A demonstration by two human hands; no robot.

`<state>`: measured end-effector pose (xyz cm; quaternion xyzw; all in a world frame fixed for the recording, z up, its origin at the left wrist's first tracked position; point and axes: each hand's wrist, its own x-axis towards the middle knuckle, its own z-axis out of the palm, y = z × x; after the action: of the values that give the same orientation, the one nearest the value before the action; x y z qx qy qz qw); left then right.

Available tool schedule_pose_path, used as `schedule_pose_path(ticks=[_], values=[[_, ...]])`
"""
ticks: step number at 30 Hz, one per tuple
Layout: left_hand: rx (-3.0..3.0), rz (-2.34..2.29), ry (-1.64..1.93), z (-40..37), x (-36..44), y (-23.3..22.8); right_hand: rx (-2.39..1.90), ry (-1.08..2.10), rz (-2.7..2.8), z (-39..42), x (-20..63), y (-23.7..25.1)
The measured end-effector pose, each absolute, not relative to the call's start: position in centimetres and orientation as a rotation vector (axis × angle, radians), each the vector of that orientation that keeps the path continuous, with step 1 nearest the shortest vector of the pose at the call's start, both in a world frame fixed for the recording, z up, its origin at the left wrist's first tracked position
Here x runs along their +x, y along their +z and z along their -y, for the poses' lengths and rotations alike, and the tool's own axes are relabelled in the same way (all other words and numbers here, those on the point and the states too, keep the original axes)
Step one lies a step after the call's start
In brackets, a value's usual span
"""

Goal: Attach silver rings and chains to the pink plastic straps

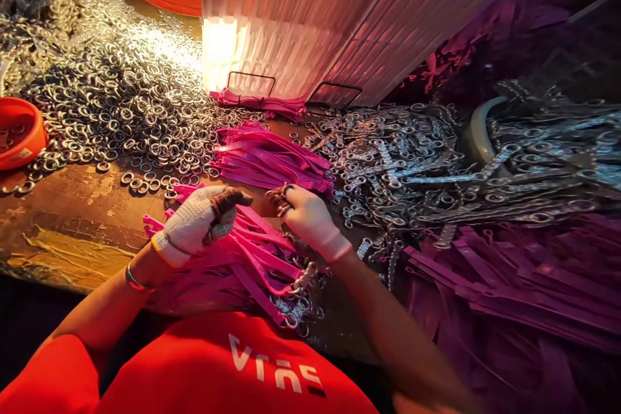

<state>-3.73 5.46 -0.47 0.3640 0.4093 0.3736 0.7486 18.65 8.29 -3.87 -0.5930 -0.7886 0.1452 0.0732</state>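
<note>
Both my hands wear white knit gloves. My left hand (196, 223) is closed on a pink strap from the pile of pink straps with metal clasps (252, 265) lying in front of me. My right hand (305, 217) pinches a small metal ring or clasp at its fingertips, close to the left hand's thumb. A second stack of plain pink straps (272, 158) lies just beyond my hands.
A big heap of metal rings (121, 103) covers the table's left. An orange bowl (19, 132) sits at the far left. Metal clasps (398, 155) and chains spread right, with purple straps (509, 284) below. A lit corrugated panel (315, 19) stands behind.
</note>
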Motion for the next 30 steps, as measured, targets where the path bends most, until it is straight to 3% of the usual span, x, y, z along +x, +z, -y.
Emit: schedule_pose_path(ticks=[3, 8, 30], values=[[0.587, -0.912, 0.828, -5.6, -4.3, -0.8, -1.851, 0.261, 2.656, -10.8, 18.2, -5.7], [0.488, -0.955, 0.844, -4.9, -5.1, -2.5, -1.923, 0.228, 2.72, -11.5, 17.3, -6.3], [0.688, -1.012, 0.656, -2.6, -3.4, -1.8, -1.904, 0.682, 2.414, -10.1, 18.4, -7.1]])
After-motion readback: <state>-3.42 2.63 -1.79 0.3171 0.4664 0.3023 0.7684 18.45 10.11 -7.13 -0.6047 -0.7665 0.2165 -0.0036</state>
